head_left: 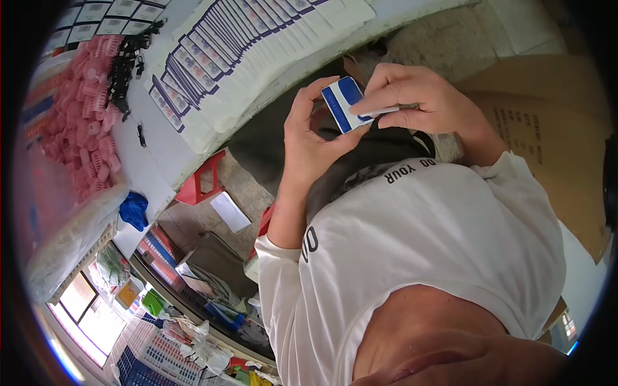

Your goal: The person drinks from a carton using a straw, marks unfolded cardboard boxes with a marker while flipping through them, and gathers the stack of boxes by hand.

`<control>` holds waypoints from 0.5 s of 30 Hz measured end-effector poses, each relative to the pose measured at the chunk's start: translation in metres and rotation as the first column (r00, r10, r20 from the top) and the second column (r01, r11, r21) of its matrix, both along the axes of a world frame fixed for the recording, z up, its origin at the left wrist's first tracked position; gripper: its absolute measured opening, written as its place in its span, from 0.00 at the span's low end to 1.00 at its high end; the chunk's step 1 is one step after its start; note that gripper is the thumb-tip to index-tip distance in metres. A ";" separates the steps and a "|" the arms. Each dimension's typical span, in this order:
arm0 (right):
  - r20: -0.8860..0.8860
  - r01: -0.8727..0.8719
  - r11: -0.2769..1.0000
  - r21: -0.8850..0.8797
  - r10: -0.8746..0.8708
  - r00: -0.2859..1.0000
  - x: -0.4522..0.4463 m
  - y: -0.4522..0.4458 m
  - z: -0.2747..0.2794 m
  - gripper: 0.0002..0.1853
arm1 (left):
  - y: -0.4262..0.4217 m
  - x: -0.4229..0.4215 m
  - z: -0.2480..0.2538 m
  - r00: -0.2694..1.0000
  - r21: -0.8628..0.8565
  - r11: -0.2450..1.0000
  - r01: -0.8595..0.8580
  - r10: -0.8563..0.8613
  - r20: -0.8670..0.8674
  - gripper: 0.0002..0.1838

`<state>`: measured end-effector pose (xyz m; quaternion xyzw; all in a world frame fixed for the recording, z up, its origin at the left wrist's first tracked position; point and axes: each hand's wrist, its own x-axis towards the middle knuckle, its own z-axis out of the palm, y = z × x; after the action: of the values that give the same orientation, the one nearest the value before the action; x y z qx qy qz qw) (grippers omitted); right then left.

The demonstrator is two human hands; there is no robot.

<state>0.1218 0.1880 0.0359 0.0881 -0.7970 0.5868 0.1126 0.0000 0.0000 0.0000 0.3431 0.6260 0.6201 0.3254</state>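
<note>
My left hand (310, 123) is closed around a small blue and white box (342, 103), its fingers on the far edge and its thumb along the near edge. The box is tilted, with its blue-striped face towards me. My right hand (412, 96) is pinched on a thin white piece (381, 112), which may be folded paper or card. Its end meets the lower right side of the box. A finger of the right hand reaches onto the box's face. Both hands are held above my lap, in front of the table edge.
A long row of overlapping printed cards (212, 58) lies on the white table (151, 151). At the left are a heap of pink ribbed plastic pieces (87, 116), black cables (122, 71), barcoded boxes (112, 26) and a blue cloth (134, 210). A carton (534, 141) stands at right, a red stool (201, 183) below.
</note>
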 end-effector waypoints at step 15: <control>-0.447 -0.139 0.976 0.167 0.201 0.872 -0.042 0.012 0.034 0.17 | 0.002 -0.025 0.042 0.991 0.163 0.978 0.134 -0.135 -0.005 0.39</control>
<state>0.0798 0.1997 0.0704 0.3019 -0.7730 0.5035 0.2405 -0.0249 0.0020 0.0421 0.4080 0.5475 0.6470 0.3393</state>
